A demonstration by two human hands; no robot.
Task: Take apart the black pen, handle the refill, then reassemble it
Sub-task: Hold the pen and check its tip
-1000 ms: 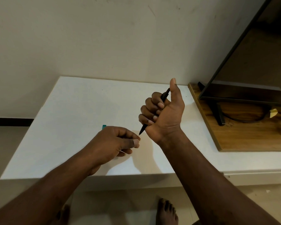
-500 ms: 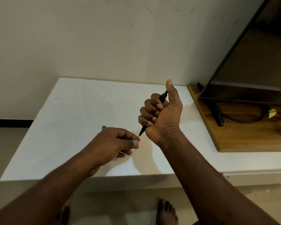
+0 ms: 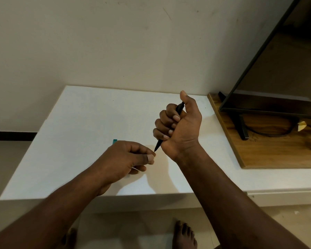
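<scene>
— White table [image 3: 61,141] by a plain wall, both hands above it. What's the grip?

— Right hand [image 3: 181,126] is a fist clamped round the pen [image 3: 180,106]. The thumb stands up beside the top end, and the tip pokes out below the little finger, aimed down and left.

— And the other?

— Left hand [image 3: 127,159] has its fingers curled, thumb pressed to forefinger, right at the pen's tip. A pale sliver [image 3: 135,169] shows under those fingers. It may be the refill, but I can't tell what the pinch holds, if anything.

— How to do this step well?

— I judge it to be work at the tip end. Steady the barrel in the fist and give the left hand the fine part. Move straight along the pen's line, because a thin refill would likely bend if pushed askew.

— How does the pen look?

— Slim, black, tapering to a fine point. Most of it is hidden in the fist. It's held in the air above the table.

— Around it?

— A teal scrap [image 3: 115,141] peeks out behind the left knuckles. A TV [image 3: 276,69] stands on a wood board [image 3: 276,155], well off to the right.
</scene>
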